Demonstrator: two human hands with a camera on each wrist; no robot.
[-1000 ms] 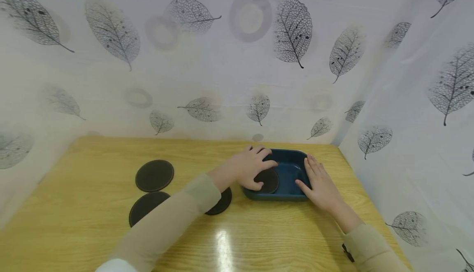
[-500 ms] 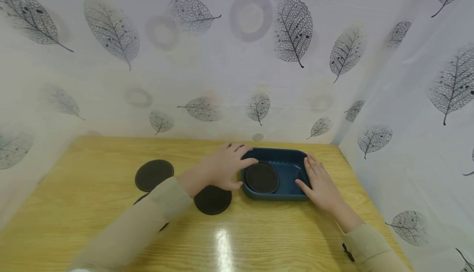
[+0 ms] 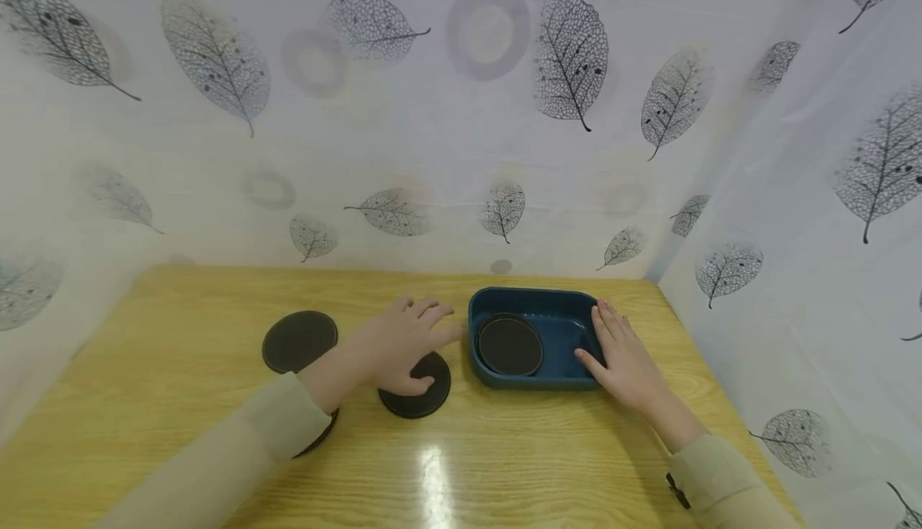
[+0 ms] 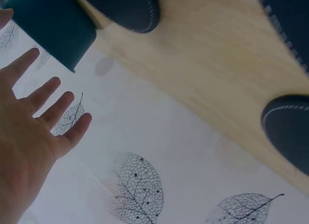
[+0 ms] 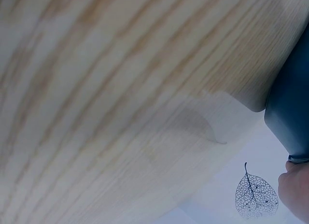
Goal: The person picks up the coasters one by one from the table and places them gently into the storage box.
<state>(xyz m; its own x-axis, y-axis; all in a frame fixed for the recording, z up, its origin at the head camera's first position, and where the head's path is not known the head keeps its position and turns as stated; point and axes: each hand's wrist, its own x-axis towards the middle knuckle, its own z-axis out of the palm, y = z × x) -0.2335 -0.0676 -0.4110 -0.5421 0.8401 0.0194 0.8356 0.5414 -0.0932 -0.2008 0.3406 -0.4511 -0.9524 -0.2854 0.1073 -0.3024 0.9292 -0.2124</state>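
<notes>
A dark blue rectangular box [image 3: 535, 382] stands on the table, with one round black coaster [image 3: 510, 345] lying inside at its left end. My left hand [image 3: 398, 345] hovers over a second black coaster [image 3: 421, 405], fingers spread and holding nothing; the left wrist view has the same hand [image 4: 29, 137] apart from the box [image 4: 55, 28]. My right hand [image 3: 627, 361] rests on the box's right edge, its fingers straight along the rim and its thumb over the inside. In the right wrist view, part of that hand [image 5: 295, 190] touches the rim.
Farther left lies another black coaster [image 3: 298, 340]. One more coaster [image 3: 318, 439] is mostly hidden under my left sleeve. The wooden table [image 3: 504, 457] ends at leaf-printed sheeting [image 3: 432, 153] behind and on the right.
My left hand has let go of the coaster in the box and moved left, out to above the coaster beside it. My right hand has stayed on the rim.
</notes>
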